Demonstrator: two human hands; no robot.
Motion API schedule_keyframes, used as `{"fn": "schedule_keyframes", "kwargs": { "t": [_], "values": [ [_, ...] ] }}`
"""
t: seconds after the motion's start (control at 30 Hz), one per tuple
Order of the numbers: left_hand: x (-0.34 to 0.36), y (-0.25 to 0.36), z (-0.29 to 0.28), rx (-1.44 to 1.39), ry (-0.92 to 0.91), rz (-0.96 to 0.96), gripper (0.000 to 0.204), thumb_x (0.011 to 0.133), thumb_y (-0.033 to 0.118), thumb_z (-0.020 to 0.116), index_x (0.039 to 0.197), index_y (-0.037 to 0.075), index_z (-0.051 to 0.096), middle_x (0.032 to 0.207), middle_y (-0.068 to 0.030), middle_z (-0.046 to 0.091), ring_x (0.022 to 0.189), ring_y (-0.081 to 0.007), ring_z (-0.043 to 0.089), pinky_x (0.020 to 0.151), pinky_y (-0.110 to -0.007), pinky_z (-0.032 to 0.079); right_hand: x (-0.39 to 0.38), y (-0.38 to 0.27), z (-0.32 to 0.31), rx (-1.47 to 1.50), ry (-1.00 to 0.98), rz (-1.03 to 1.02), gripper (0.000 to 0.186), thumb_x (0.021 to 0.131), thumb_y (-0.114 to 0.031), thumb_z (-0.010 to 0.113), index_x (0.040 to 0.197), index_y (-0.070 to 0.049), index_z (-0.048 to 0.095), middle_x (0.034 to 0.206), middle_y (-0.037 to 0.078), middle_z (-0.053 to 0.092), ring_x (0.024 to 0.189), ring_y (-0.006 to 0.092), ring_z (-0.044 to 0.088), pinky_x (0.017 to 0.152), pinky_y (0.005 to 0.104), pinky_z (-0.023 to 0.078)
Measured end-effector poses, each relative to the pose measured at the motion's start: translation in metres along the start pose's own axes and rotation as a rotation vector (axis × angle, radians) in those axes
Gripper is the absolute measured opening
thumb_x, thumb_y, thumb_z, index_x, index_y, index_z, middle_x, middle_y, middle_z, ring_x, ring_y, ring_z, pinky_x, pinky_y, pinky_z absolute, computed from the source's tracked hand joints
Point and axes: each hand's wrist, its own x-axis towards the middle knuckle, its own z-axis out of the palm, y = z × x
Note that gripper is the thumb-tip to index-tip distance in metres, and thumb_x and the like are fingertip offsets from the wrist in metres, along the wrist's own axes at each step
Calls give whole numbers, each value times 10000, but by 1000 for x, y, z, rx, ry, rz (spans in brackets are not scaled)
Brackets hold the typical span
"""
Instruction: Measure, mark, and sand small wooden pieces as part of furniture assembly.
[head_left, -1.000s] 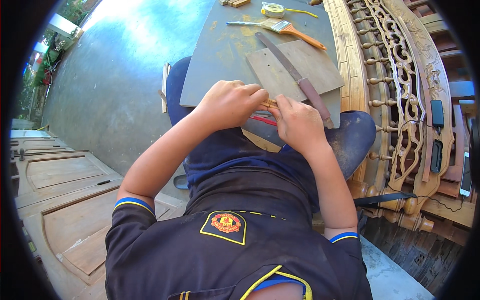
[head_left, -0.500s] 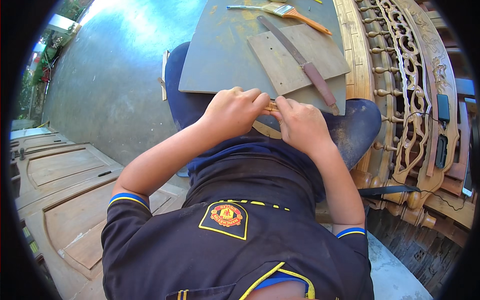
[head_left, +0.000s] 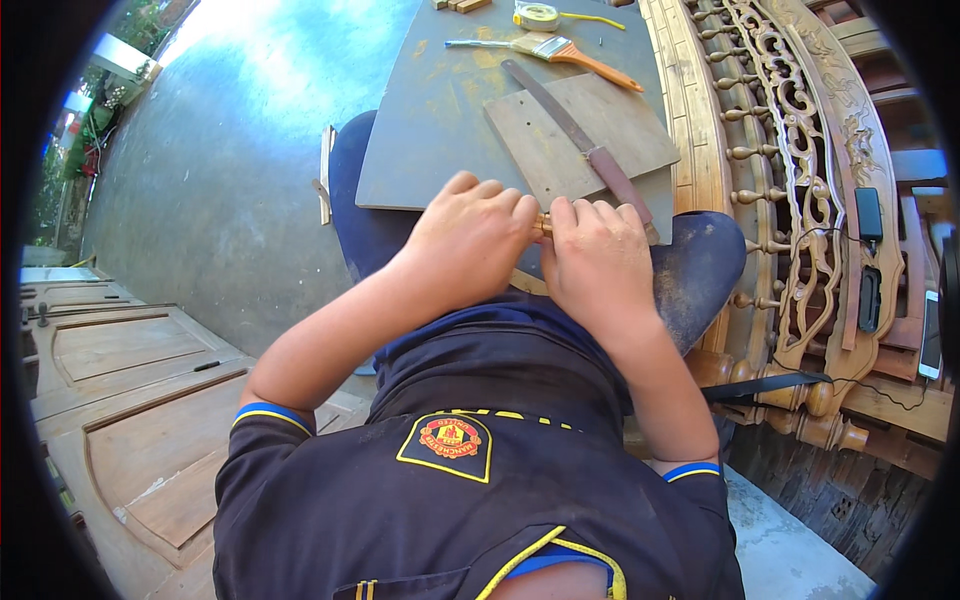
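My left hand point(head_left: 474, 238) and my right hand point(head_left: 600, 248) meet over my lap at the near edge of a grey board point(head_left: 425, 140). Both are closed on a small wooden piece point(head_left: 543, 225); only a short stretch of it shows between them, and the fingers hide the rest. Below the hands, a pale wooden edge point(head_left: 528, 283) peeks out, mostly covered. Just beyond my right hand, a long tool with a dark flat blade point(head_left: 545, 103) and a reddish-brown handle point(head_left: 620, 187) lies across a brown wooden panel point(head_left: 635, 125) on the board.
Farther up the board lie a paintbrush point(head_left: 590, 66), a tape measure point(head_left: 537, 15) and small wood blocks point(head_left: 462, 4). Carved wooden furniture with turned spindles point(head_left: 752, 152) runs along the right, with a phone point(head_left: 930, 335) on it. Panelled wooden doors point(head_left: 150, 430) lie at left.
The view has tilted up slightly, bringing the tape measure and blocks into sight. My right fingers have curled further over the wooden piece, leaving less of it showing. Both hands keep their hold.
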Motion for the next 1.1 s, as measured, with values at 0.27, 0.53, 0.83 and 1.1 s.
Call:
{"fn": "schedule_keyframes", "kwargs": {
  "t": [0.27, 0.53, 0.83, 1.1],
  "values": [
    [-9, 11, 35, -100, 221, -33, 244, 812, 252, 614, 665, 64, 564, 619, -128, 640, 549, -299, 642, 581, -406, 492, -8, -8, 40, 151, 98, 63, 62, 775, -157, 660, 768, -99, 637, 708, 94, 673, 707, 285, 686, 655, 418, 513],
    [-15, 13, 34, -89, 210, 93, 201, 822, 211, 629, 714, 75, 528, 630, -65, 575, 575, -260, 614, 580, -386, 478, -23, -12, 44, 178, 299, 70, 153, 750, -211, 667, 684, -118, 564, 627, 65, 610, 596, 262, 641, 566, 403, 500],
    [-22, 20, 36, -102, 151, 119, 211, 833, 203, 638, 710, 80, 519, 620, -54, 540, 553, -245, 589, 558, -373, 454, -34, -14, 49, 203, 351, 61, 185, 741, -222, 675, 669, -125, 535, 603, 47, 572, 577, 253, 624, 542, 390, 488],
    [-26, 23, 40, -114, 190, 124, 198, 820, 197, 640, 708, 81, 525, 611, -55, 539, 544, -245, 582, 559, -366, 451, -39, -14, 53, 204, 350, 46, 186, 733, -220, 676, 673, -127, 528, 607, 46, 567, 574, 250, 620, 535, 386, 481]
  ]
}}
